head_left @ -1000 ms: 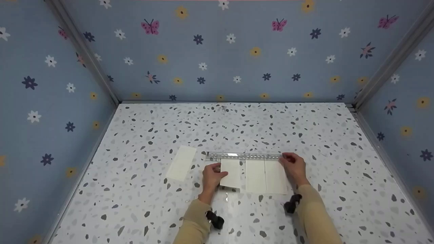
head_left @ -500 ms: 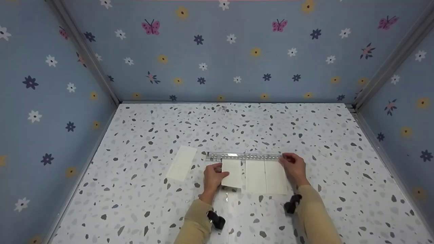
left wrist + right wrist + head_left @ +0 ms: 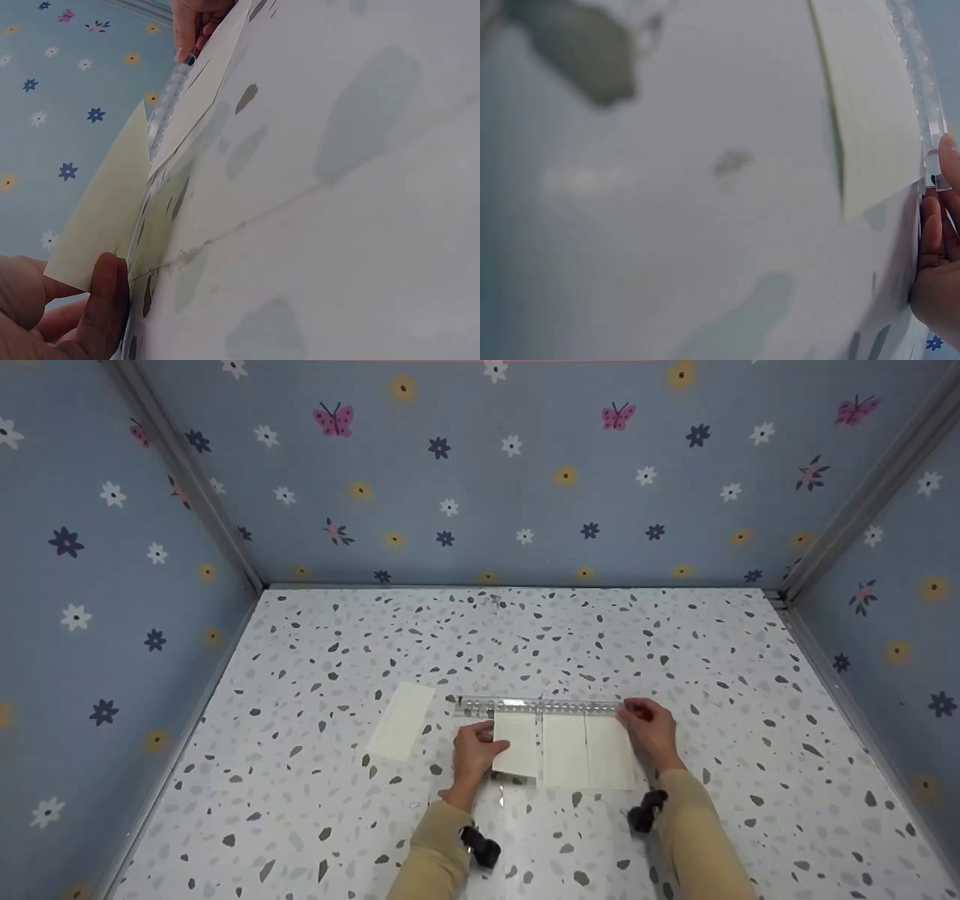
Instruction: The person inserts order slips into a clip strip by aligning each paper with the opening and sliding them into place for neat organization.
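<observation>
My left hand (image 3: pixel 474 754) pinches the left edge of a pale yellow slip of paper (image 3: pixel 516 744) between thumb and fingers. In the left wrist view this slip (image 3: pixel 109 202) is tilted up off the table. Two more pale slips, one in the middle (image 3: pixel 564 751) and one on the right (image 3: pixel 610 753), lie side by side with a thin gap. Along their top edges runs a clear ruler (image 3: pixel 517 704). My right hand (image 3: pixel 651 733) grips the ruler's right end; in the right wrist view the thumb (image 3: pixel 949 161) is on it, with fingers below.
A loose pale slip (image 3: pixel 401 721) lies slanted on the table to the left. The speckled white table (image 3: pixel 570 645) is walled on its back and sides by blue floral panels (image 3: pixel 495 472). Black wrist cameras sit at the left cuff (image 3: pixel 480 847) and right cuff (image 3: pixel 646 811).
My left hand has slid a little to the right with its slip, narrowing the gap to the middle slip. My right hand and the ruler stay in place.
</observation>
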Tool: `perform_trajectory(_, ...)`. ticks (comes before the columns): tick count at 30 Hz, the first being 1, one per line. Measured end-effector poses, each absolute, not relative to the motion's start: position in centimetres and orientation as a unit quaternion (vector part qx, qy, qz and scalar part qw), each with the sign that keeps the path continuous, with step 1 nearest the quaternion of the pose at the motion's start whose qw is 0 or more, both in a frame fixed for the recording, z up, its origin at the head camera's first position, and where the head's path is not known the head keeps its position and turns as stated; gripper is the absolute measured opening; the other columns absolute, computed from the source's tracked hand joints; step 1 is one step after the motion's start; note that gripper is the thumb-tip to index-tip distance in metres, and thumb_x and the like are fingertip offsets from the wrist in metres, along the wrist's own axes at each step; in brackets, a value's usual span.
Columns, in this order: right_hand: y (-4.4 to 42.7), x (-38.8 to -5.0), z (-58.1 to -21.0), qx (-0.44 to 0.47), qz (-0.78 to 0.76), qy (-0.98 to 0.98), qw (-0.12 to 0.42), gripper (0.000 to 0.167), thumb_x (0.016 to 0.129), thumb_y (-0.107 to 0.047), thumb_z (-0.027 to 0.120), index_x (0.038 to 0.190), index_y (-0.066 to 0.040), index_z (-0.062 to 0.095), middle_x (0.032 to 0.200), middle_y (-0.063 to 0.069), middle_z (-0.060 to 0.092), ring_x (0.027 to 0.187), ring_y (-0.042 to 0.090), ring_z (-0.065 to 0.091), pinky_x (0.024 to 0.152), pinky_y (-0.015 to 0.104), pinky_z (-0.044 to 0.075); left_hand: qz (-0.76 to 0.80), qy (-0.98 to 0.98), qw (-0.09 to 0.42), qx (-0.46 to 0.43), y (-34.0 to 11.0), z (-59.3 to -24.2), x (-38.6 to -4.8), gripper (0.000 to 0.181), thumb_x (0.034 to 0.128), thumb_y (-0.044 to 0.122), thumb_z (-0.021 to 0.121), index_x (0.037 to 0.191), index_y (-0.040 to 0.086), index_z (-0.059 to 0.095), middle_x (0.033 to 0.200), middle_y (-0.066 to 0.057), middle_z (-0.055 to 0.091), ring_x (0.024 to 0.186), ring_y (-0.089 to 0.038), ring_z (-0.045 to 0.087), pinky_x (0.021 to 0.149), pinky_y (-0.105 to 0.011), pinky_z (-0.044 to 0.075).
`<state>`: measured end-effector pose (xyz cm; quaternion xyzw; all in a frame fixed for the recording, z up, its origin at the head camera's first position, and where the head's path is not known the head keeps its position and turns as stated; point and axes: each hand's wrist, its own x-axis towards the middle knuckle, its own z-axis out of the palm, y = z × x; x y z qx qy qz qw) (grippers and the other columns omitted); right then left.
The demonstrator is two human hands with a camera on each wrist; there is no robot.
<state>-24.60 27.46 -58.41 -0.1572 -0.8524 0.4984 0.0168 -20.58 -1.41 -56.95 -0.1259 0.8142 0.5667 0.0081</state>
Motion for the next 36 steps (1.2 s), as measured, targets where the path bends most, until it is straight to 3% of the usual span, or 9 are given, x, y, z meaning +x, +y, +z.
perform_trajectory(36,27.50,-24.65,-58.43,-0.174,0.512,-0.841,0.003,0.034,0.084,-0.023,0.061,0.114,-0.008,0.055,0.107,0.008,0.054,0.093,0.020,0.048,0.079,0.031,0.040,0.581,0.807,0.002,-0.107,-0.79,-57.10,-20.58,0.039,0.0649,0.002,0.075,0.101,-0.005,0.063,0.069,-0.008,0.063,0.060,-0.017,0.059,0.056,-0.029,0.047)
